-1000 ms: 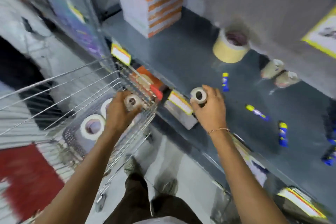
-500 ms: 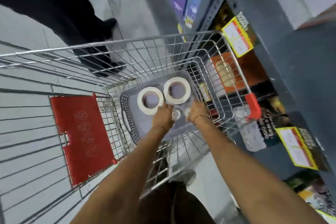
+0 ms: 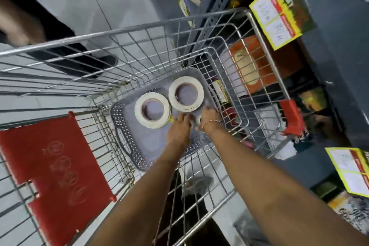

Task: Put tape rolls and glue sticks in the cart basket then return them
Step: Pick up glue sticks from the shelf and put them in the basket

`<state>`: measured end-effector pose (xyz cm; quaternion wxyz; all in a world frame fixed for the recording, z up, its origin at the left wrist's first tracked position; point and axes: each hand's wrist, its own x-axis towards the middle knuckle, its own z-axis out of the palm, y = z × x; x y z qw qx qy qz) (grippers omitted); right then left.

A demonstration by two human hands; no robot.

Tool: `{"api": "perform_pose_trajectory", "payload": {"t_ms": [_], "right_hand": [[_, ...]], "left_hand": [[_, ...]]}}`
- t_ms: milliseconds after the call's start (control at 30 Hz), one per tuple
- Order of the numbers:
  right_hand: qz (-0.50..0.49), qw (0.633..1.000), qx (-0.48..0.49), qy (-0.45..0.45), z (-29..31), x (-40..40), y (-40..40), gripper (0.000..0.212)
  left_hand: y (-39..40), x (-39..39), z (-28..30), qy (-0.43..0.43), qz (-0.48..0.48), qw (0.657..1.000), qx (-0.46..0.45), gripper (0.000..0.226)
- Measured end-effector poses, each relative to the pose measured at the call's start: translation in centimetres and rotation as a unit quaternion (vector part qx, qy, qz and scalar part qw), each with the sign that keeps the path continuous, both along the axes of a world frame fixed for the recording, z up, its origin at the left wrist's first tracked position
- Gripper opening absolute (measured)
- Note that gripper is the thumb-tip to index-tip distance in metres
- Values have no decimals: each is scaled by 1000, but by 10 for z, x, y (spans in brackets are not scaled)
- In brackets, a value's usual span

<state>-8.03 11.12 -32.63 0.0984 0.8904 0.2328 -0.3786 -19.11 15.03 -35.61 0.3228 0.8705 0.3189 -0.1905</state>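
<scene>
Head view: a shop aisle, grey floor, dark shelving with yellow price labels (image 3: 276, 18) to the right of a wire shopping cart (image 3: 127, 32). Down in the cart, a grey perforated plastic basket (image 3: 121, 138). Both hands low inside it: left hand (image 3: 179, 131) and right hand (image 3: 209, 119) side by side, a small tape roll (image 3: 198, 120) pinched between them; how tightly each closes, impossible to tell. Just beyond the fingertips, two large tape rolls (image 3: 152, 111) (image 3: 186, 94) lying flat, touching. Best done by lowering to the bare basket floor short of the big rolls, releasing flat, then withdrawing straight up.
</scene>
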Motion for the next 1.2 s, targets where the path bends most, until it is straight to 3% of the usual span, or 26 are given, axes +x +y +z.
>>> {"api": "perform_pose_trajectory", "payload": {"t_ms": [133, 267, 400, 533, 633, 800, 1067, 1200], "right_hand": [[-18, 999, 40, 17, 56, 11, 5, 33], [-79, 979, 184, -42, 155, 6, -21, 23], [-116, 926, 302, -193, 252, -17, -98, 19], [-226, 841, 356, -338, 326, -28, -231, 13], [-301, 802, 306, -415, 343, -35, -334, 14], [-349, 813, 240, -399, 324, -28, -438, 21], [-325, 850, 235, -341, 300, -2, -451, 38], [-331, 862, 228, -308, 295, 7, -449, 34]], "left_hand": [[1, 3, 35, -50, 49, 997, 28, 49], [-7, 39, 119, -211, 134, 968, 19, 29], [-60, 86, 214, -385, 43, 922, 17, 21], [-164, 114, 296, -474, -140, 868, -41, 32], [-230, 128, 327, -467, -237, 851, -39, 36], [-297, 157, 336, -373, -316, 872, -27, 44], [-327, 199, 325, -259, -318, 894, 179, 42], [-336, 202, 319, -241, -255, 922, 167, 43]]}}
